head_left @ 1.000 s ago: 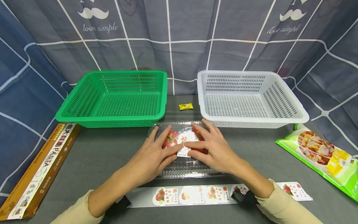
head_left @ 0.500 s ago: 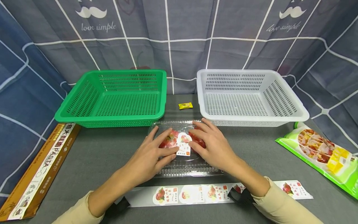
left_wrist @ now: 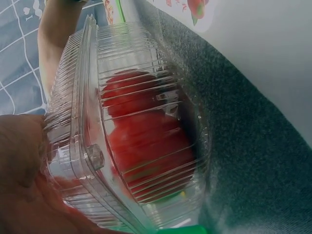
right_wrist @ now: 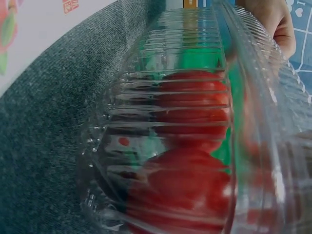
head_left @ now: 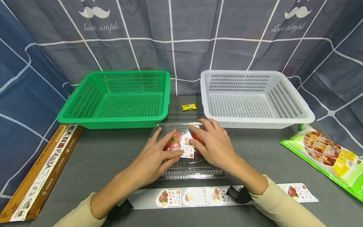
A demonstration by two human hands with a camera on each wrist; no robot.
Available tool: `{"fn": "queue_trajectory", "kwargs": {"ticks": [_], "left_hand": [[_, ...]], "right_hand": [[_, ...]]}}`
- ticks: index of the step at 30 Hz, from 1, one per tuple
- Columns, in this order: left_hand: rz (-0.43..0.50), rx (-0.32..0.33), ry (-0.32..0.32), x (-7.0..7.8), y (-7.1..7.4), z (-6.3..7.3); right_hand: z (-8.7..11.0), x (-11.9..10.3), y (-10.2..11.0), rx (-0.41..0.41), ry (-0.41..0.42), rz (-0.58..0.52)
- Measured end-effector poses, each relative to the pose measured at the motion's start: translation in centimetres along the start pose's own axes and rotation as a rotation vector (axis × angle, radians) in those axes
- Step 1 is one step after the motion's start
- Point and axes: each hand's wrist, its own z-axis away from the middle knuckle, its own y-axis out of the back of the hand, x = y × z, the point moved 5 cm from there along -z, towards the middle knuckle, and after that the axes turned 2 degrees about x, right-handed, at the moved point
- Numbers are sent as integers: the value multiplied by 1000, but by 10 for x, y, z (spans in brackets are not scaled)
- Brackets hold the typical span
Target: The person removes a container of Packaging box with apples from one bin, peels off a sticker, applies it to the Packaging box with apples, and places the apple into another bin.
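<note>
A clear plastic clamshell box (head_left: 194, 174) with red tomatoes (head_left: 173, 142) inside sits in the middle of the table, its lid down. On the lid is a white sticker label (head_left: 187, 151) with a fruit picture. My left hand (head_left: 153, 159) rests spread on the lid's left side, thumb and index finger by the label's left edge. Over the right side lies my right hand (head_left: 216, 146), fingers bent a little, one fingertip at the label's right edge. Both wrist views show tomatoes (left_wrist: 148, 146) through the ribbed side wall (right_wrist: 190, 112).
A strip of fruit labels (head_left: 195, 197) lies in front of the box. Behind stand a green basket (head_left: 113, 121) and a white basket (head_left: 258, 121), with a small yellow packet (head_left: 189, 107) between them. A pasta box (head_left: 42, 170) lies left, a green food bag (head_left: 326, 157) right.
My right hand's fingers have drawn back from over the label toward its right edge, so more of the label shows. The left hand and the box have hardly moved.
</note>
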Motion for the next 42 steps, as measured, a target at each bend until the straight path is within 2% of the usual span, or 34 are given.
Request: {"fn": "queue_trajectory", "kwargs": {"ticks": [4,7,11,14,20,24,27,31,35,42], "left_hand": [[16,35,-19,0,1,2],[23,54,-20,-1,1,3],[28,62,-7,-2,0,3],[47,76,18,-3,-1,3],[84,146,144,-9,1,9],[149,186,277,-19,5,17],[224,164,385,-27,8,27],[307,101,482,-35,7,37],[370,70,521,-38,4,41],[488,86,534,-38,0,39]], "right_hand": [[1,2,0,29,7,-39],[0,2,-1,18,-1,-42],[-2,1,-4,-20,-27,-26],[-1,2,-3,-6,-27,-57],[4,8,-1,52,-18,-221],[6,11,1,55,-43,-329],[9,13,3,47,-61,-401],[18,19,7,49,-76,-471],[30,25,13,56,-84,-511],[50,33,19,43,-46,-506]]}}
